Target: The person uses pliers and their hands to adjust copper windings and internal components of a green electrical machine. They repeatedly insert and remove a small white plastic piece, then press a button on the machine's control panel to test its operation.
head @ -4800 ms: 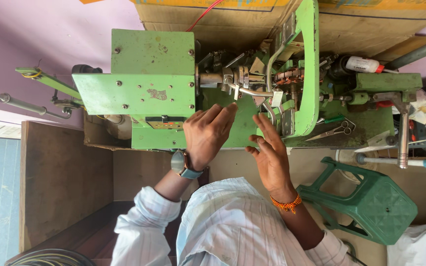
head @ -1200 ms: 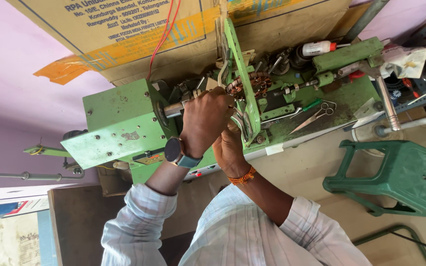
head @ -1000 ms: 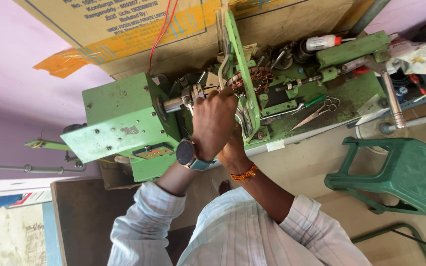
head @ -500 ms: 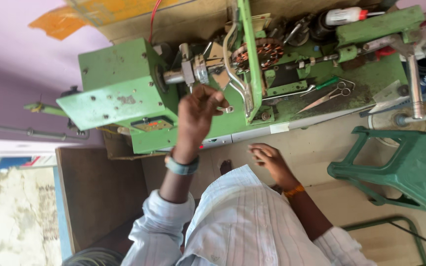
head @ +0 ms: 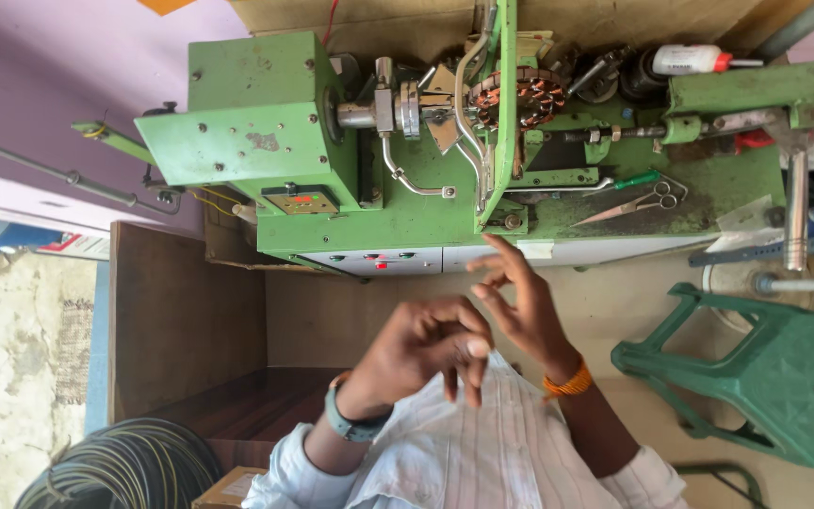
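Note:
My left hand [head: 421, 347], with a wristband on the wrist, hangs in front of my chest, fingers loosely curled and holding nothing. My right hand [head: 518, 300], with an orange thread at the wrist, is raised beside it, fingers spread and empty. Its fingertips are close to the front panel [head: 379, 261] of the green winding machine [head: 256, 123] without touching it. A round stator with copper coils [head: 520, 94] sits in the machine's upright green frame, past both hands.
Scissors [head: 647, 203] and a green-handled screwdriver [head: 614, 184] lie on the machine bed. A white bottle with a red cap [head: 694, 58] lies at the back. A green plastic stool [head: 774, 377] stands on the right; a coil of wire [head: 124, 467] lies lower left.
Both hands have drawn back from the machine's spindle and stator towards my chest. The left hand let go of the spindle area; the view shifted, so the machine now looks level.

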